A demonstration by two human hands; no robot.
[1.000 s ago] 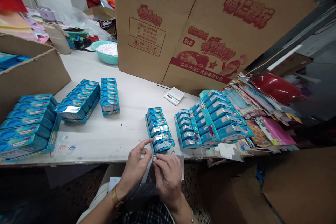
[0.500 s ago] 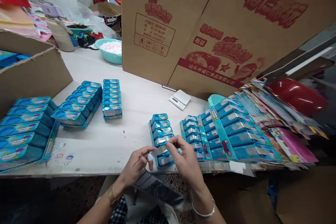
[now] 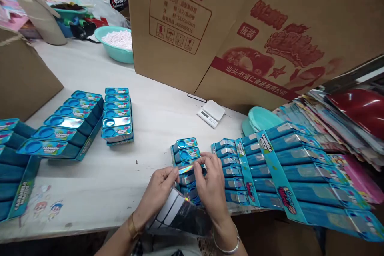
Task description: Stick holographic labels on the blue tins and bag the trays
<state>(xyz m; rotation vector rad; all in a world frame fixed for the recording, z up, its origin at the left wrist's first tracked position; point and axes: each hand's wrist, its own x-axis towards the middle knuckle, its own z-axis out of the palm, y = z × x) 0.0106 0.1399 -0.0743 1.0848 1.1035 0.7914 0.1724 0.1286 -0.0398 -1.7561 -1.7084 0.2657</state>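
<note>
A narrow shiny sticker strip (image 3: pixel 185 169) with a rainbow glint stretches between my two hands. My left hand (image 3: pixel 159 192) pinches its left end, and my right hand (image 3: pixel 211 186) pinches the right end. Below them hangs a sticker sheet (image 3: pixel 172 210) with pale rectangles and a dark, glossy area; its top edge is beside my left fingers, and what grips it is hidden. Just behind the strip stands a tray of small blue candy boxes (image 3: pixel 186 154), partly covered by my right hand. Right of that hand, another tray of blue boxes (image 3: pixel 229 160) bears silvery strips.
More blue box trays (image 3: pixel 117 114) stand at the left. A large carton (image 3: pixel 180 64) rises behind a white scale (image 3: pixel 211 113). A teal bowl (image 3: pixel 115 50) of pale pellets sits at the back left; stacked paper sheets (image 3: pixel 354 128) lie at the right.
The view has moved closer to the table. The strip, earlier slanting between my hands, is now held nearly level by both, and the sheet below shows more of its pale rectangles.
</note>
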